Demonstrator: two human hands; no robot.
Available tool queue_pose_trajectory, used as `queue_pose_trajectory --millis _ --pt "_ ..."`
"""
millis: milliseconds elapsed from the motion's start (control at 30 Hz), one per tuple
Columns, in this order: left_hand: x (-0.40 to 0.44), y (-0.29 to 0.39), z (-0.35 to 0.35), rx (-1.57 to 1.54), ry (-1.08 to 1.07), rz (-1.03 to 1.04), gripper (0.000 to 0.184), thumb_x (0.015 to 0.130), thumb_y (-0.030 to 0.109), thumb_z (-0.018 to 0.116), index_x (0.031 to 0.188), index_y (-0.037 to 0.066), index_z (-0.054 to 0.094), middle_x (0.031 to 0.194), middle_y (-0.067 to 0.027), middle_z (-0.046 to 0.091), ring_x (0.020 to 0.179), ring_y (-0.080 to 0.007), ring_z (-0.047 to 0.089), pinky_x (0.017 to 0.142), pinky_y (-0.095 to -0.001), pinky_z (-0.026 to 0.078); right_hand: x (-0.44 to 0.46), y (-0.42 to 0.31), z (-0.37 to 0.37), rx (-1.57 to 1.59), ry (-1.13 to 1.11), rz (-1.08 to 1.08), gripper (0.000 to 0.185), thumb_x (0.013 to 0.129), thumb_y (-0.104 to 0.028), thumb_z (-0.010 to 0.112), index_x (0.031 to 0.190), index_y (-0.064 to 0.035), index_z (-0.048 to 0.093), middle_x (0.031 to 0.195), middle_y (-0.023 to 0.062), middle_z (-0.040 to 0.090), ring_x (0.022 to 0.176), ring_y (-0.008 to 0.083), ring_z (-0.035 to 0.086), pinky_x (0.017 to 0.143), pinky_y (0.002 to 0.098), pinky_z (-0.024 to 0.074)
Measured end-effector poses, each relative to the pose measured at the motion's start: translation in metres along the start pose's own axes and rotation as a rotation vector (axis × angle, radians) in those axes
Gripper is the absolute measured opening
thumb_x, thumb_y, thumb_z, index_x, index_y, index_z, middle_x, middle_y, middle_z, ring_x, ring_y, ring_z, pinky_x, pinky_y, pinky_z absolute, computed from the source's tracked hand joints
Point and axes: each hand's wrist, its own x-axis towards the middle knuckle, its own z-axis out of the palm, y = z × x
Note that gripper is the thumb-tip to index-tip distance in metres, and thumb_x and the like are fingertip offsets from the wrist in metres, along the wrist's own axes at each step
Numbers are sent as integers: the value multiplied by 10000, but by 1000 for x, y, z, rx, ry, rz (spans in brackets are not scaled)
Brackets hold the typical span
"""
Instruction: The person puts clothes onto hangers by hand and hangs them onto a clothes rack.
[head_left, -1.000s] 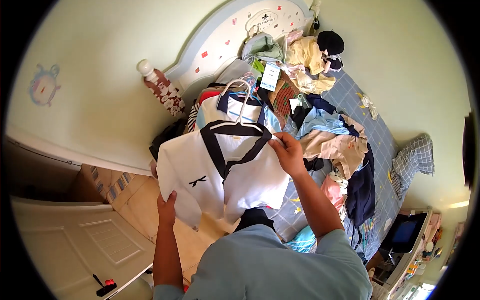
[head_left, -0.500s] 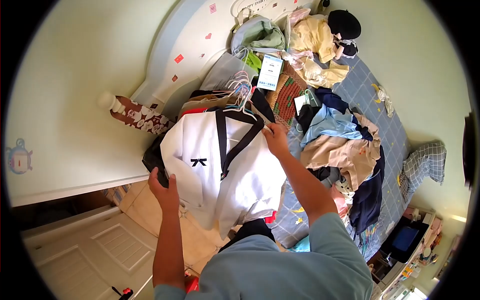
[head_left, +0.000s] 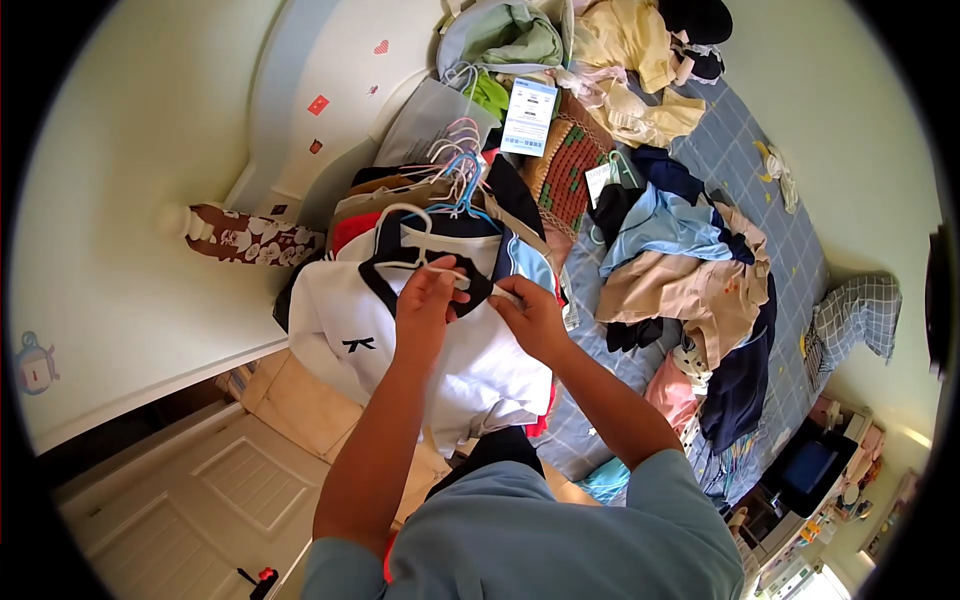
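Note:
A white jacket (head_left: 480, 360) with a black collar and a small black bow hangs in front of me, a white hanger (head_left: 405, 212) at its neck. Beside the collar, my left hand (head_left: 430, 300) has its fingers curled round the lower part of the hanger. My right hand (head_left: 528, 315) pinches the jacket at its right shoulder, by the end of the hanger. Behind it is a white and navy garment (head_left: 510, 245) with light blue trim. Farther back, several hangers (head_left: 462, 165) in pink, white and blue are bunched over more clothes.
A bed (head_left: 735, 140) with a blue checked cover holds piled clothes (head_left: 680, 290), a woven mat (head_left: 572, 170) and a tagged bag. The headboard (head_left: 330, 60) curves at the upper left. A white door (head_left: 220, 490) stands lower left, a tablet (head_left: 808, 467) lower right.
My left hand has moved from beside the sleeve up and right to the hanger and closed. The jacket's collar has bunched up and its hanger has come into view. The view has shifted slightly.

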Motion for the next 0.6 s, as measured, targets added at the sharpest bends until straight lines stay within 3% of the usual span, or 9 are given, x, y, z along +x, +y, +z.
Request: queue_pose_trajectory --millis 133,167,200,233,267,333,433,533,600 --pt "2 1 3 -37 51 70 184 1000 220 571 1086 65 622 958 -34 690 792 -101 624 681 -237 473 18 18 -1 376 -82 123 214 921 -196 683 1029 -17 640 852 71 655 760 136 590 715 271 478" --pt "1 1 1 -42 54 76 187 1001 216 568 1085 56 617 954 -43 685 773 -102 620 689 -236 475 33 19 -7 316 -18 188 236 927 -227 683 1032 -19 647 866 68 652 767 124 577 706 260 472" --pt "0 -1 0 -42 54 72 189 1002 217 567 1084 55 617 952 -43 684 772 -103 619 694 -236 476 53 31 -6 8 161 -87 238 901 -214 701 1028 -19 653 841 85 640 754 169 589 688 287 481" --pt "-1 -2 -1 -40 55 69 191 1002 218 567 1083 53 617 950 -44 683 770 -103 619 698 -236 476 77 50 -9 -175 240 -209 242 857 -192 718 1021 -25 657 880 105 633 817 242 606 718 342 488" --pt "-2 -3 -2 -38 56 68 193 1003 219 566 1082 52 618 948 -45 682 769 -104 618 702 -236 477 93 60 -4 -269 334 -172 247 815 -182 726 1008 -41 663 957 109 629 909 303 603 801 412 475" --pt "-2 -6 -1 -30 68 56 209 1000 230 574 1090 47 619 943 -42 680 769 -103 618 702 -235 479 112 67 6 -486 358 -238 248 808 -206 730 1005 -66 670 1014 86 623 976 305 589 852 452 447" --pt "-2 -9 3 -33 77 39 226 997 241 585 1109 49 622 937 -35 678 775 -99 619 697 -226 482 120 69 17 -647 229 -96 227 801 -205 734 985 -87 672 980 76 618 961 310 590 851 477 438" --pt "2 -13 3 -32 74 34 238 996 252 590 1122 52 619 941 -32 676 785 -97 620 702 -224 484 124 68 17 -568 289 -221 190 819 -156 712 972 -66 645 934 100 608 896 334 583 792 446 449" --pt "5 -18 2 -59 67 29 281 997 269 592 1178 53 605 952 -27 672 788 -97 618 706 -229 487 120 59 9 -389 242 -297 171 824 -96 714 963 -40 632 891 103 600 817 289 602 717 384 476"
